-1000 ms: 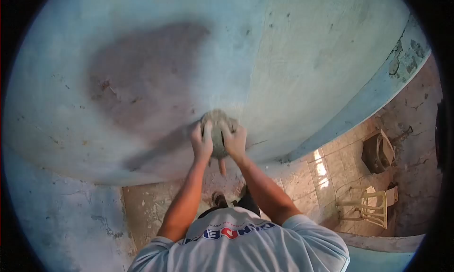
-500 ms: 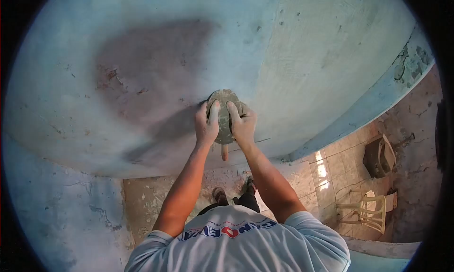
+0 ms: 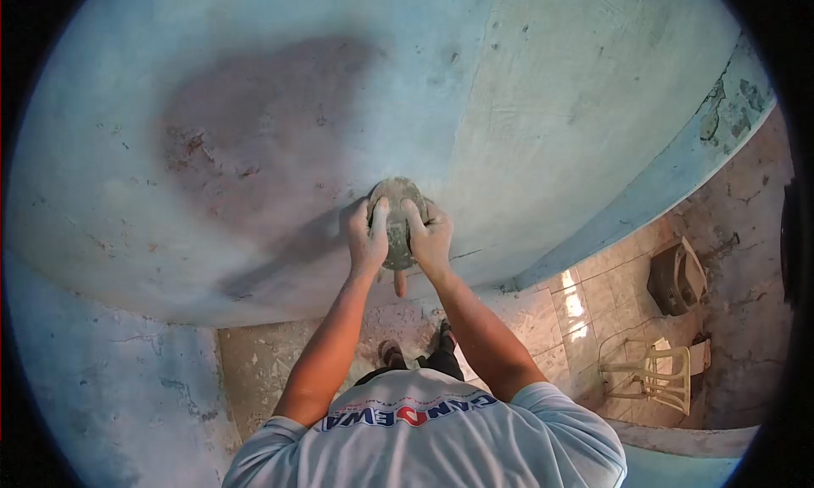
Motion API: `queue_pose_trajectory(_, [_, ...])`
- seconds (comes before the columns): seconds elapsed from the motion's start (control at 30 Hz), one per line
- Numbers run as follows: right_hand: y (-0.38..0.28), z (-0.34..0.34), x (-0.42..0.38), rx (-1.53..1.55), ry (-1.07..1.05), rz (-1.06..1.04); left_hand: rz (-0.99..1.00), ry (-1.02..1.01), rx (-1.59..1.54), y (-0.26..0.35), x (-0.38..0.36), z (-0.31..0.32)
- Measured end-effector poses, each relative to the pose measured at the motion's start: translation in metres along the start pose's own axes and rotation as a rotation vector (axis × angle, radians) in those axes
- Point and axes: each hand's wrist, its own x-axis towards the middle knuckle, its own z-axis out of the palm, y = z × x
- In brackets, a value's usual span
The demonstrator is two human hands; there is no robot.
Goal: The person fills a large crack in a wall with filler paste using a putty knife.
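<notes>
A dusty, grey-green oval tool is held against the pale blue wall; its exact kind I cannot make out. My left hand grips its left edge and my right hand its right edge. Both thumbs lie along the near face, while the other fingers curl round the sides and are mostly hidden. Below the oval sticks out a short, light-brown rounded piece, like a handle end. Pale dust coats both hands. The tool's face toward the wall is out of sight.
The wall has a dark shadow and chipped spots to the left. A pale plastic chair and a dark boxy object stand on the tiled floor at the right. Another blue wall rises at lower left.
Both hands and the oval tool have moved a short way down the wall, toward my body. The grip is the same, and the view has shifted slightly.
</notes>
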Motion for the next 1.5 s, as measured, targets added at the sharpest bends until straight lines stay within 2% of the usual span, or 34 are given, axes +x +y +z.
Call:
queue_pose_trajectory(0.1, [0.068, -0.009, -0.04, -0.144, 0.067, 0.075, 0.027, -0.013, 0.156, -0.08, -0.034, -0.001])
queue_pose_trajectory(0.2, [0.101, -0.014, -0.075, -0.05, 0.083, 0.093, -0.031, 0.03, 0.158, -0.142, -0.069, 0.002])
queue_pose_trajectory(0.3, [0.052, -0.002, -0.028, -0.096, 0.08, -0.015, 0.131, 0.02, 0.174, -0.076, -0.021, 0.002])
queue_pose_trajectory(0.33, [0.021, -0.002, -0.011, -0.103, 0.032, 0.078, 0.07, -0.01, 0.167, -0.04, -0.005, 0.0])
queue_pose_trajectory(0.37, [0.0, 0.001, 0.0, -0.042, 0.028, 0.057, 0.018, -0.04, 0.158, -0.012, 0.009, 0.0])
queue_pose_trajectory(0.43, [-0.023, 0.002, 0.009, 0.075, 0.019, 0.012, 0.046, -0.014, 0.078, 0.0, 0.013, 0.002])
queue_pose_trajectory(0.5, [-0.009, -0.003, -0.005, -0.045, 0.045, 0.011, 0.059, -0.002, 0.071, -0.014, 0.004, 0.003])
queue_pose_trajectory(0.57, [0.047, -0.004, -0.031, -0.094, 0.127, -0.022, 0.077, -0.006, 0.134, -0.074, -0.024, 0.003])
queue_pose_trajectory(0.63, [0.095, -0.023, -0.067, -0.234, -0.002, 0.159, 0.107, 0.027, 0.218, -0.117, -0.059, 0.005])
queue_pose_trajectory(0.67, [0.101, -0.02, -0.067, -0.216, 0.023, 0.105, 0.12, 0.059, 0.192, -0.126, -0.061, 0.006])
queue_pose_trajectory(0.73, [0.097, -0.011, -0.067, -0.188, 0.072, 0.006, 0.132, 0.122, 0.137, -0.119, -0.061, 0.01])
queue_pose_trajectory(0.77, [0.099, -0.009, -0.056, -0.121, 0.058, 0.033, 0.073, 0.048, 0.117, -0.118, -0.051, 0.005])
queue_pose_trajectory(0.8, [0.079, -0.004, -0.034, -0.054, 0.041, 0.063, 0.011, -0.022, 0.1, -0.088, -0.029, 0.0])
queue_pose_trajectory(0.83, [0.05, -0.003, -0.019, -0.043, 0.016, 0.049, 0.075, 0.003, 0.117, -0.063, -0.015, 0.001])
queue_pose_trajectory(0.87, [0.024, -0.002, -0.005, -0.031, -0.01, 0.033, 0.033, -0.023, 0.125, -0.042, -0.002, -0.001])
queue_pose_trajectory(0.9, [0.012, 0.001, 0.001, 0.007, -0.007, 0.007, 0.157, 0.001, 0.167, -0.029, 0.012, -0.002])
queue_pose_trajectory(0.97, [-0.001, 0.005, 0.01, 0.08, 0.006, -0.058, 0.147, 0.024, 0.06, -0.012, 0.013, 0.001])
queue_pose_trajectory(1.0, [0.003, 0.005, 0.005, -0.007, 0.039, -0.054, 0.118, 0.025, 0.058, -0.02, 0.007, 0.002])
queue_pose_trajectory(1.07, [0.027, 0.001, -0.025, -0.106, 0.073, -0.047, 0.069, 0.032, 0.058, -0.06, -0.019, 0.0])
queue_pose_trajectory(1.13, [0.085, -0.013, -0.065, -0.184, 0.022, 0.004, 0.079, 0.055, 0.16, -0.123, -0.06, -0.002])
queue_pose_trajectory(1.17, [0.112, -0.016, -0.088, -0.168, 0.034, 0.112, -0.006, 0.05, 0.206, -0.168, -0.084, -0.003])
queue_pose_trajectory(1.2, [0.114, -0.014, -0.098, -0.153, 0.047, 0.222, -0.094, 0.042, 0.252, -0.166, -0.09, -0.004])
queue_pose_trajectory(1.27, [0.128, -0.008, -0.08, -0.275, 0.058, 0.107, -0.058, 0.062, 0.185, -0.168, -0.074, -0.004])
queue_pose_trajectory(1.3, [0.126, -0.003, -0.068, -0.339, 0.063, 0.061, -0.051, 0.067, 0.155, -0.148, -0.061, -0.003])
queue_pose_trajectory(1.33, [0.111, 0.005, -0.047, -0.159, 0.071, 0.008, 0.031, -0.012, 0.101, -0.13, -0.036, -0.006])
queue_pose_trajectory(1.4, [0.078, 0.009, -0.028, 0.037, 0.08, 0.01, 0.021, -0.068, 0.176, -0.082, -0.015, -0.008])
queue_pose_trajectory(1.5, [0.05, 0.005, -0.031, -0.043, 0.087, 0.059, -0.013, -0.041, 0.082, -0.077, -0.021, -0.005])
